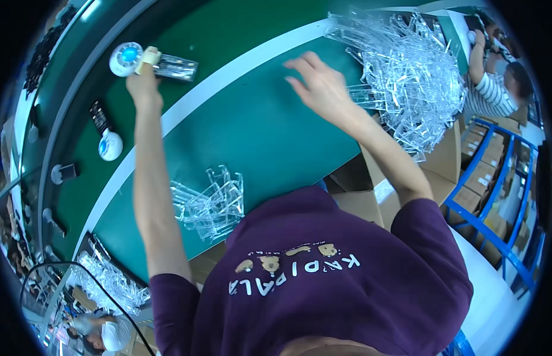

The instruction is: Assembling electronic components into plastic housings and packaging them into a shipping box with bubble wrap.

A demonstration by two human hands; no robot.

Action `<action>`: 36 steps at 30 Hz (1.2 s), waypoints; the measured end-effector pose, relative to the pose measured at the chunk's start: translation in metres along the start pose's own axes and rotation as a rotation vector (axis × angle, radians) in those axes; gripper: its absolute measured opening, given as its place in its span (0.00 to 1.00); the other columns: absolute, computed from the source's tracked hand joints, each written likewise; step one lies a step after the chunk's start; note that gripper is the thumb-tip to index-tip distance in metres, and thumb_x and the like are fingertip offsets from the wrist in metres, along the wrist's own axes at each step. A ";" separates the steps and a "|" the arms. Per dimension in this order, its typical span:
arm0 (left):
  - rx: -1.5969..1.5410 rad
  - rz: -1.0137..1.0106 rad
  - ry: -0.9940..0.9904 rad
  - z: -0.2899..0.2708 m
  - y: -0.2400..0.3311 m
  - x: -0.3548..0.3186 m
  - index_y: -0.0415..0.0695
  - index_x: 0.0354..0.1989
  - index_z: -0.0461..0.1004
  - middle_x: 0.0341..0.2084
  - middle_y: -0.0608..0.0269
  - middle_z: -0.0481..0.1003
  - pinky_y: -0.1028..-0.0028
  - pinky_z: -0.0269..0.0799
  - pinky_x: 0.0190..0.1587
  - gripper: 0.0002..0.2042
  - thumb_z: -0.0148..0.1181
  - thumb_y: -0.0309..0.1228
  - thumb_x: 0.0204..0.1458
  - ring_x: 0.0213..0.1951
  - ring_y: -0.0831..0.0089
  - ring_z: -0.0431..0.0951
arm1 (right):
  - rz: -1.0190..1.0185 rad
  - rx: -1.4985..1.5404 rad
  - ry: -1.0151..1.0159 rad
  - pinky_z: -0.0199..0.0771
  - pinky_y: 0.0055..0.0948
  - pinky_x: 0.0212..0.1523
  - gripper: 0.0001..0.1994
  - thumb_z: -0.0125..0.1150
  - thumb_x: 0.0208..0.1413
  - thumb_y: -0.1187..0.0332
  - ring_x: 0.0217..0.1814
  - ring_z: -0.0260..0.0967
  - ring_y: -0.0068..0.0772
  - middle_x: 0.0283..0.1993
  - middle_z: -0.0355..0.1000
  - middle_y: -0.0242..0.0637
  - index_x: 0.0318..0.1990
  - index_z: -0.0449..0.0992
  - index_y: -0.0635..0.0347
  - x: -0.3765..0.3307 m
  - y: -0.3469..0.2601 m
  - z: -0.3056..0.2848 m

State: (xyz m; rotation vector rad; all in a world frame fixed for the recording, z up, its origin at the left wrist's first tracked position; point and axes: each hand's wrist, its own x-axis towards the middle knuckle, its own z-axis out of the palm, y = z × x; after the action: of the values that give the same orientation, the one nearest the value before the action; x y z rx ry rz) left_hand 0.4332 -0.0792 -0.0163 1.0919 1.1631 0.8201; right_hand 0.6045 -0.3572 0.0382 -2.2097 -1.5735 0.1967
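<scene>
My left hand (145,86) reaches far out over the darker green belt, with pale yellow covers on its fingertips. Its fingers close round the neck of a white handheld fan (126,58) that has a round head and a blue centre. A clear plastic piece (180,67) lies along the fan's dark handle, to the right of the fingers. My right hand (321,86) hovers over the green work surface (252,113), fingers spread and holding nothing. Just to its right rises a large heap of clear plastic pieces (406,77).
A second fan (110,145) lies on the belt, with more devices (63,173) beyond it. A smaller heap of clear plastic pieces (210,202) sits near my body. Cardboard boxes (445,154) and a blue rack (483,219) stand at right. Co-workers sit at right and lower left.
</scene>
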 end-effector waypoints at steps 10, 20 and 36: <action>1.471 0.585 0.597 -0.154 0.002 -0.001 0.50 0.51 0.68 0.47 0.46 0.66 0.60 0.62 0.51 0.36 0.58 0.62 0.36 0.49 0.50 0.67 | -0.318 -0.689 -0.345 0.47 0.46 0.61 0.24 0.51 0.44 0.76 0.51 0.61 0.37 0.43 0.64 0.38 0.53 0.63 0.61 -0.071 0.089 -0.021; 0.750 -0.081 0.635 -0.240 -0.027 -0.012 0.40 0.58 0.56 0.52 0.44 0.61 0.60 0.66 0.49 0.47 0.66 0.57 0.31 0.48 0.53 0.69 | -0.127 0.034 -0.264 0.70 0.38 0.42 0.28 0.58 0.47 0.62 0.49 0.64 0.48 0.45 0.66 0.46 0.55 0.59 0.62 -0.026 -0.011 0.041; -0.002 0.667 0.361 -0.187 0.077 -0.088 0.35 0.50 0.60 0.40 0.52 0.69 0.70 0.69 0.45 0.29 0.66 0.35 0.44 0.41 0.67 0.73 | -0.928 -0.242 -0.413 0.51 0.43 0.61 0.32 0.56 0.42 0.75 0.61 0.53 0.43 0.56 0.59 0.42 0.60 0.57 0.57 0.011 -0.023 0.054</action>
State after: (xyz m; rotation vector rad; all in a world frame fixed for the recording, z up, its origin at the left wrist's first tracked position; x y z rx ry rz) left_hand 0.2339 -0.0947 0.0769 1.3910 1.0896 1.5849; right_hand 0.5697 -0.3272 -0.0002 -1.4003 -2.7853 0.1863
